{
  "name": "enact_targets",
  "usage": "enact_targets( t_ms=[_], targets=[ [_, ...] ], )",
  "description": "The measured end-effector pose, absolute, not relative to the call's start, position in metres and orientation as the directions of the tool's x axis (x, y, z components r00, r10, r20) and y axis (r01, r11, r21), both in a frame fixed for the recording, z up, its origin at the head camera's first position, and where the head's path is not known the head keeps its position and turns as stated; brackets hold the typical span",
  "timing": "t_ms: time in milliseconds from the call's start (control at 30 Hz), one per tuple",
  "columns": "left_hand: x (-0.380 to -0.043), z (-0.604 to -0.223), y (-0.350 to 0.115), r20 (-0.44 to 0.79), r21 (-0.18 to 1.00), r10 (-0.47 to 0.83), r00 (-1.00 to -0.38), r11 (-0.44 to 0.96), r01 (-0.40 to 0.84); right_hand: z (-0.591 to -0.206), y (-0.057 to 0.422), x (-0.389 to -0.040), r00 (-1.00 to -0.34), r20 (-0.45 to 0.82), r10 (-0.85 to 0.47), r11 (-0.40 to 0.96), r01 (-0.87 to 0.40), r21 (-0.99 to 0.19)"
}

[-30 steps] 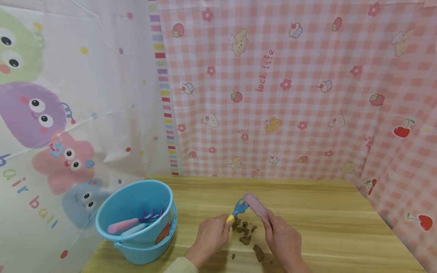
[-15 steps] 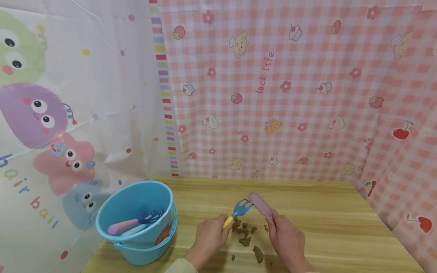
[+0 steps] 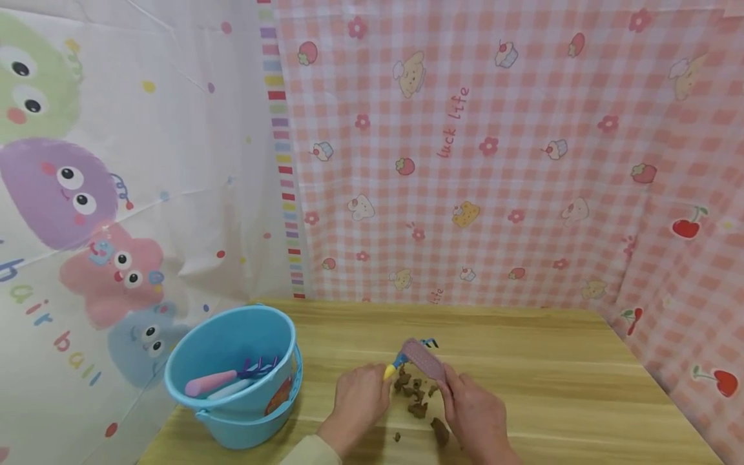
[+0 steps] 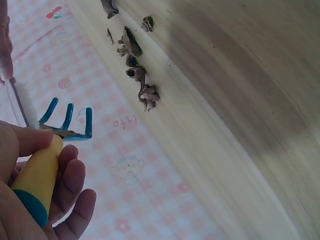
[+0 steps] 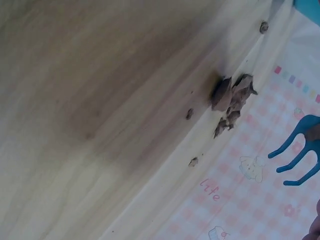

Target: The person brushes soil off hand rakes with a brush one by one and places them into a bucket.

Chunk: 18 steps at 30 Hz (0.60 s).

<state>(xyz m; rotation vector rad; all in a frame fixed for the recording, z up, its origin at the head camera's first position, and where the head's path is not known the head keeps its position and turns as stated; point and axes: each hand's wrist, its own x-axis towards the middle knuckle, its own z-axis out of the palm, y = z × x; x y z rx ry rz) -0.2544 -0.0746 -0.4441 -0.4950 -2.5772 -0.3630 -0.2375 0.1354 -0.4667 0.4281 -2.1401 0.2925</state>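
Observation:
My left hand [image 3: 361, 395] grips the yellow handle of a small hand rake [image 4: 40, 175] with blue, bent tines. Brown dirt clings to the rake's head in the right wrist view. My right hand [image 3: 478, 408] holds a pinkish-purple brush [image 3: 423, 359] by its handle, fingers curled round it. The brush lies across the rake's head in the head view, hiding part of it, and the tine tips show beyond. In the left wrist view, pale bristles [image 4: 31, 111] face the base of the tines. Below both tools, crumbled brown clumps [image 3: 417, 409] lie on the wooden table [image 3: 540, 361].
A light blue bucket [image 3: 238, 429] stands at the table's left, its handle hanging down in front. Inside it are a pink-handled tool [image 3: 210, 383] with purple tines and a pale blue piece. Printed cloths [image 3: 465, 181] hang behind the table and at its sides.
The brush first slid right, off the tines, then came back left and down across the rake's head. The rake has turned, so its tines now show more edge-on.

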Motion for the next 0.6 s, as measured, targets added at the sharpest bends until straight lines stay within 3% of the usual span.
enact_targets(
  t_ms=[233, 600],
  targets=[
    [-0.2534, -0.4434, -0.0734, 0.485, 0.196, 0.298, -0.823, 0.880, 0.433, -0.4662, 0.1365, -0.2384, -0.590, 0.796, -0.137, 0.926, -0.362, -0.109],
    [-0.2530, -0.4479, -0.0737, 0.476, 0.176, 0.295, -0.828, 0.891, 0.419, -0.4644, 0.1419, -0.2412, -0.626, 0.777, -0.065, 0.933, -0.314, -0.176]
  ],
)
